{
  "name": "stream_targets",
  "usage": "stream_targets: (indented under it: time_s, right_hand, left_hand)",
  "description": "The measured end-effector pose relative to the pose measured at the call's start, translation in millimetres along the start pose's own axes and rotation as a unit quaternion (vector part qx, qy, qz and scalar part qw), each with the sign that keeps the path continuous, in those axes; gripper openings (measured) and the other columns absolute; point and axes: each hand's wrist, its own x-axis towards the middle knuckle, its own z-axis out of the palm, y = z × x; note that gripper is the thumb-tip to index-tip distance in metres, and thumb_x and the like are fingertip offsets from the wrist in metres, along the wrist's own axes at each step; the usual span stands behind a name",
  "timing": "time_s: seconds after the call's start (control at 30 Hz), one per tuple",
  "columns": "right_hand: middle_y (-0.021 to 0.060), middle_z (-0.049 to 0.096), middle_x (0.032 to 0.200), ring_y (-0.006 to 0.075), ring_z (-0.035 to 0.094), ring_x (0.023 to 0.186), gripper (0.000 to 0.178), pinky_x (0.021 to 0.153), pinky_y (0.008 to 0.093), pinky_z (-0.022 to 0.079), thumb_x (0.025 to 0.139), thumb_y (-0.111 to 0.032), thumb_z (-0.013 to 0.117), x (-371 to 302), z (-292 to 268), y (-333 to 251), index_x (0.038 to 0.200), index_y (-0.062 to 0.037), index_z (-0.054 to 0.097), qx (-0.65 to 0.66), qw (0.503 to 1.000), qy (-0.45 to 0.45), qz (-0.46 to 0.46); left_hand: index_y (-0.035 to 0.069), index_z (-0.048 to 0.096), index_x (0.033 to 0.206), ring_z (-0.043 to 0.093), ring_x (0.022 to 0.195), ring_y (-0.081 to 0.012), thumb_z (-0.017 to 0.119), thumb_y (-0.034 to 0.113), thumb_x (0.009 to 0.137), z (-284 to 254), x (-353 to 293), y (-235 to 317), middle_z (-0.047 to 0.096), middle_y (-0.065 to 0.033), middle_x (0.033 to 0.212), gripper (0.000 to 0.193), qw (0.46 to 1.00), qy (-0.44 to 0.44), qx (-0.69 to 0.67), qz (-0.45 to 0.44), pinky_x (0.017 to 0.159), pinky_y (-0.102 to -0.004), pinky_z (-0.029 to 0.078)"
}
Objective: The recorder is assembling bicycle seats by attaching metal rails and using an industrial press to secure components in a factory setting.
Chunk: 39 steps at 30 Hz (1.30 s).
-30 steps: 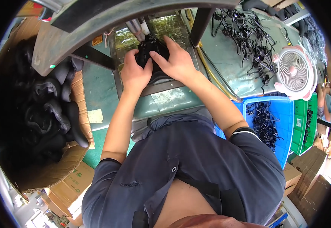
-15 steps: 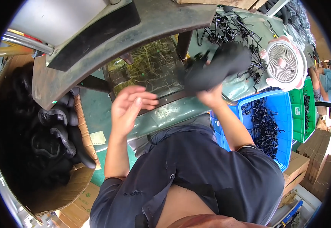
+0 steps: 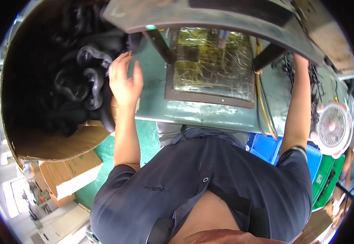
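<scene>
My left hand (image 3: 124, 81) is raised at the rim of a big cardboard box (image 3: 63, 152), fingers stretched out and the thumb apart, holding nothing that I can see. Inside the box lie several black curved padded pieces (image 3: 91, 87), the nearest of them close beside that hand. On the other side, my right arm reaches forward under a dark metal machine frame (image 3: 209, 20). Only the wrist end of my right hand (image 3: 300, 61) shows; its fingers are hidden behind the frame, near a pile of thin black bent pieces (image 3: 316, 81).
A dark-framed plate with a shiny, tape-covered surface (image 3: 213, 81) sits under the machine on the green table (image 3: 177, 112). A yellowish hose (image 3: 262, 105) runs beside it. To the right are a pink-and-white fan (image 3: 332, 126), blue bins (image 3: 266, 148) and a green bin (image 3: 325, 175).
My view has swung left. The black padded piece that was in my right hand no longer shows there. That hand has gone forward behind the frame; my left has moved to the cardboard box.
</scene>
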Motion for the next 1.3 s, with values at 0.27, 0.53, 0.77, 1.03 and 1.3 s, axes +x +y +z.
stream_targets:
  time_s: [0.27, 0.53, 0.77, 1.03, 1.3]
  right_hand:
    - [0.0216, 0.054, 0.157, 0.0393, 0.058, 0.138, 0.041, 0.109, 0.0489, 0.052, 0.094, -0.019, 0.069, -84, -94, -150, 0.132, -0.0042, 0.065, -0.195, 0.919, -0.330, 0.091]
    - [0.0189, 0.070, 0.137, 0.0376, 0.069, 0.119, 0.042, 0.096, 0.0484, 0.058, 0.099, -0.008, 0.054, -79, -131, -139, 0.139, -0.0087, 0.065, -0.182, 0.942, -0.264, 0.102]
    - [0.0116, 0.079, 0.105, 0.0194, 0.075, 0.076, 0.030, 0.067, 0.0313, 0.058, 0.108, -0.013, 0.063, -97, -193, -148, 0.134, 0.0001, 0.069, 0.294, 0.839, -0.124, 0.441]
    - [0.0086, 0.077, 0.101, 0.0110, 0.066, 0.069, 0.038, 0.059, 0.0257, 0.053, 0.103, -0.005, 0.066, -190, -201, -151, 0.139, 0.0061, 0.065, 0.350, 0.730, -0.268, 0.522]
    - [0.0205, 0.057, 0.150, 0.0363, 0.061, 0.130, 0.078, 0.111, 0.0395, 0.048, 0.083, -0.017, 0.075, -138, -199, -183, 0.155, 0.0015, 0.051, 0.155, 0.877, -0.386, 0.238]
  left_hand:
    - [0.000, 0.065, 0.119, 0.067, 0.114, -0.0381, 0.082, 0.045, 0.088, -28, -15, -84, 0.072, -0.0170, 0.112, 0.057, 0.935, 0.019, 0.344, -0.088, 0.099, -0.0510, 0.052]
    - [-0.021, 0.027, 0.154, 0.077, 0.100, -0.0404, 0.081, 0.057, 0.084, -7, 72, -109, 0.078, -0.0234, 0.107, 0.118, 0.817, -0.155, 0.392, -0.392, 0.096, -0.0526, 0.056]
    - [-0.020, 0.015, 0.159, 0.076, 0.108, -0.0421, 0.079, 0.029, 0.083, -41, 68, -113, 0.077, -0.0273, 0.112, 0.111, 0.843, -0.196, 0.311, -0.393, 0.099, -0.0436, 0.059]
    - [-0.010, 0.038, 0.158, 0.061, 0.082, -0.0078, 0.080, -0.008, 0.092, -143, 25, -29, 0.068, -0.0029, 0.092, 0.078, 0.911, 0.161, -0.219, -0.309, 0.086, -0.0210, 0.050]
    - [0.000, 0.061, 0.141, 0.070, 0.117, -0.0281, 0.072, 0.013, 0.101, -145, -66, -10, 0.071, -0.0156, 0.130, 0.044, 0.715, 0.202, -0.517, -0.425, 0.106, -0.0442, 0.057]
